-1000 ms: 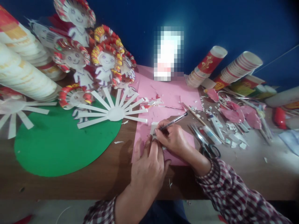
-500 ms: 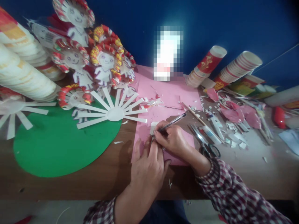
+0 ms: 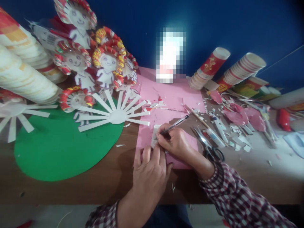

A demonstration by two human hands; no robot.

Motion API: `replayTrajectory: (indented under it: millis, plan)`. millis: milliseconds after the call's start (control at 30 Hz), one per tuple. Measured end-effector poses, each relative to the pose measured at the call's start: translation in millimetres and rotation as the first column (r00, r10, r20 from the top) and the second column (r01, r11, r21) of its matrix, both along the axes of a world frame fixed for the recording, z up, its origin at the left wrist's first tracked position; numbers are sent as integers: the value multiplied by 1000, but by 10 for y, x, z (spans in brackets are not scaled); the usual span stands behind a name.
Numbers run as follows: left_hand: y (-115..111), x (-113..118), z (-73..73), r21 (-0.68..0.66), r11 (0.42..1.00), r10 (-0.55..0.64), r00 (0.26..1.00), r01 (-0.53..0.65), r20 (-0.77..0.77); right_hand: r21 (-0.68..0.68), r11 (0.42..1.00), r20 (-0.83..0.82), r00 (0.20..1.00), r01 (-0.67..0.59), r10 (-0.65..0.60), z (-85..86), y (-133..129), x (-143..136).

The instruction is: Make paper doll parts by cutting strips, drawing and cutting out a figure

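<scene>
My right hand (image 3: 177,142) is closed round a dark pen (image 3: 175,123). The pen's lower end is hidden by the fingers, over a small piece of white paper (image 3: 155,134). My left hand (image 3: 149,171) rests palm down at the paper's near end, its fingers bent and touching it, with the thumb apart on the right. Both hands lie over a pink sheet (image 3: 144,126) on the brown table.
Black-handled scissors (image 3: 209,145) lie right of my right hand, among paper scraps and glue tubes. A white paper cup cut into strips (image 3: 117,116) sits partly on a green sheet (image 3: 71,145). Paper dolls (image 3: 108,63) and cup stacks (image 3: 244,68) stand behind.
The fingers of my left hand have drawn back and bent, so more of the white paper shows. My right hand and the pen have hardly moved.
</scene>
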State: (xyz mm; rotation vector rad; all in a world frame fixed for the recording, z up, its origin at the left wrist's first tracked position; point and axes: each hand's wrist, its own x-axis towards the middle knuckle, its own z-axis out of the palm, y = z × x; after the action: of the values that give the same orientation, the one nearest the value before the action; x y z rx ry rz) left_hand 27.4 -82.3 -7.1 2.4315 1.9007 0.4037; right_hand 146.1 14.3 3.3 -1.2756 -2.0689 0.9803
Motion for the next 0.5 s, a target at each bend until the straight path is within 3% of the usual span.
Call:
replayTrajectory:
  millis: [500]
  plan:
    - [11, -2, 15, -4, 1000, -12, 1000, 12, 4, 15, 1000, 6, 1000, -7, 7, 6, -5, -1]
